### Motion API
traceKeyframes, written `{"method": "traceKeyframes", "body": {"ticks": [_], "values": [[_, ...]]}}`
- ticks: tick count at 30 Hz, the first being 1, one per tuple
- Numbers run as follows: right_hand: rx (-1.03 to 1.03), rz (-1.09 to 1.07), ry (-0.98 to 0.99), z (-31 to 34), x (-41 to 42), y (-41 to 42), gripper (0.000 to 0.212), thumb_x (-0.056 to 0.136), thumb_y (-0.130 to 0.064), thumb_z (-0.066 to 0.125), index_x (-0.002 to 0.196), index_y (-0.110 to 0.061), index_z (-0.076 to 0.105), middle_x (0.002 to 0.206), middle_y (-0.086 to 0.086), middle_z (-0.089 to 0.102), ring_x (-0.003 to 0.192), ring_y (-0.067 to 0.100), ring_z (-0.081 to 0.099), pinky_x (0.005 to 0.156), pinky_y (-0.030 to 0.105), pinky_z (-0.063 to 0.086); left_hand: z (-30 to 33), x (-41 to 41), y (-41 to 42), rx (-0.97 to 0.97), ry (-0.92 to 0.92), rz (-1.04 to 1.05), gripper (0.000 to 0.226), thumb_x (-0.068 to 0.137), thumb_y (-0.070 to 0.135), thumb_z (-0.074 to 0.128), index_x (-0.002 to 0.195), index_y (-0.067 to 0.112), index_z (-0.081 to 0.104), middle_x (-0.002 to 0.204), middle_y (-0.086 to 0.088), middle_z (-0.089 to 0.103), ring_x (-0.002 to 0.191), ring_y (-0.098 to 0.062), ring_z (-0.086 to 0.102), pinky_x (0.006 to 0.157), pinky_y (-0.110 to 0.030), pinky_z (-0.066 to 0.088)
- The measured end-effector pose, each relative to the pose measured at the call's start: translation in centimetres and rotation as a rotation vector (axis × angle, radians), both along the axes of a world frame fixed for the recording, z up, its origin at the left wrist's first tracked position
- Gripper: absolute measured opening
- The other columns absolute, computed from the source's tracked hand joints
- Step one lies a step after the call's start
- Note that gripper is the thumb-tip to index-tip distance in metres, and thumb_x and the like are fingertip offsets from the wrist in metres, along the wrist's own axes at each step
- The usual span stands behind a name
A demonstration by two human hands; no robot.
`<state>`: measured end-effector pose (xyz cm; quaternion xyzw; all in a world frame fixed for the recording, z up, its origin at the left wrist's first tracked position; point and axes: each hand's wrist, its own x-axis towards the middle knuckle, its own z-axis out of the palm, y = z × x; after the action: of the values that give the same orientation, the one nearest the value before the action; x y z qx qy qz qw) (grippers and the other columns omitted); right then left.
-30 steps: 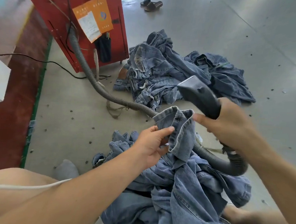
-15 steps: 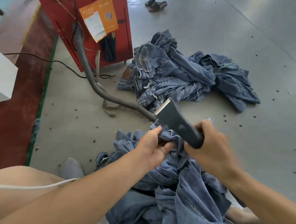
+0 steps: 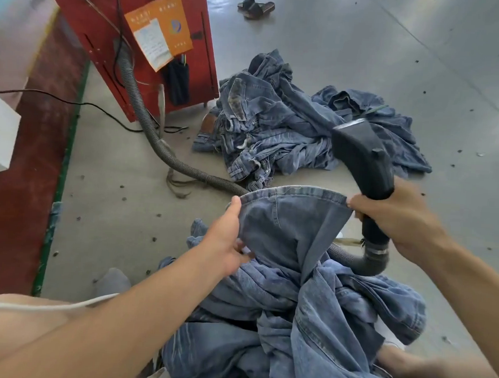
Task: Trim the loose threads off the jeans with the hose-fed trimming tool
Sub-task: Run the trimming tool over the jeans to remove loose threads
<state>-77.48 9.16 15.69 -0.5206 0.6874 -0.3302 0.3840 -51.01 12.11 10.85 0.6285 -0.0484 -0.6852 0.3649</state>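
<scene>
A: Denim jeans (image 3: 292,229), at 6 o'clock; soft, limp; hold hem taut at both ends.
B: Confirmed; left hand (image 3: 227,240) pinches hem; right hand (image 3: 398,221) grips trimming tool (image 3: 363,163) plus hem corner.

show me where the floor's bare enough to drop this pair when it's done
Bare floor lies right of the far jeans pile, with only scattered specks. Another bare strip runs between the green floor line and the hose. It is crowded between the red machine and that pile.

Bright daylight – glare on floor (image 3: 324,41) – wide-angle edge bending
</scene>
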Motion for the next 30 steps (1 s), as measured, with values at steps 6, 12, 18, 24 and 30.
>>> {"method": "traceKeyframes", "body": {"ticks": [6,12,18,24,30], "values": [[-0.001,0.695,0.148,2.1,5.7,5.1,0.033,0.079,-0.016,0.086,0.09,-0.03,0.058,0.083,-0.019,0.067,0.064,0.002,0.062,0.057,0.015,0.045,0.1,-0.8,0.7,-0.054,0.31,-0.364,0.072,0.088,0.076,0.055,0.123,0.015,0.068,0.13,-0.017,0.068,0.117,-0.047,0.064,0.09,-0.073,0.051],[-0.085,0.503,0.192,2.3,4.8,3.5,0.04,0.08,-0.031,0.087,0.094,-0.033,0.05,0.078,-0.024,0.066,0.061,-0.001,0.061,0.056,0.013,0.045,0.4,-1.3,1.4,-0.082,0.164,-0.368,0.034,0.103,0.001,0.048,0.132,-0.013,0.056,0.136,-0.032,0.059,0.122,-0.042,0.058,0.111,-0.055,0.045],[-0.143,0.34,0.326,5.1,0.9,0.8,0.062,0.071,-0.072,0.063,0.102,-0.031,0.03,0.061,-0.002,0.068,0.044,0.008,0.064,0.047,0.026,0.045,0.6,-2.5,2.9,-0.379,0.234,-0.357,0.052,0.079,-0.012,0.071,0.129,-0.004,0.059,0.115,-0.019,0.073,0.106,-0.032,0.07,0.099,-0.042,0.056],[-0.22,0.412,0.473,5.6,0.5,2.0,0.049,0.071,-0.075,0.06,0.098,-0.036,0.046,0.066,-0.01,0.069,0.053,0.007,0.067,0.057,0.039,0.054,0.1,-4.4,4.1,-0.418,0.142,-0.369,0.067,0.081,-0.017,0.062,0.135,0.024,0.06,0.118,-0.013,0.074,0.112,-0.032,0.069,0.102,-0.045,0.055],[-0.181,0.47,0.471,5.9,0.7,3.1,0.043,0.073,-0.075,0.059,0.103,-0.045,0.056,0.071,-0.014,0.068,0.059,0.006,0.065,0.06,0.039,0.055,0.7,-4.3,1.9,-0.382,0.181,-0.053,0.071,0.087,-0.027,0.044,0.136,0.021,0.064,0.117,-0.017,0.072,0.082,-0.023,0.075,0.065,-0.032,0.061]]}}
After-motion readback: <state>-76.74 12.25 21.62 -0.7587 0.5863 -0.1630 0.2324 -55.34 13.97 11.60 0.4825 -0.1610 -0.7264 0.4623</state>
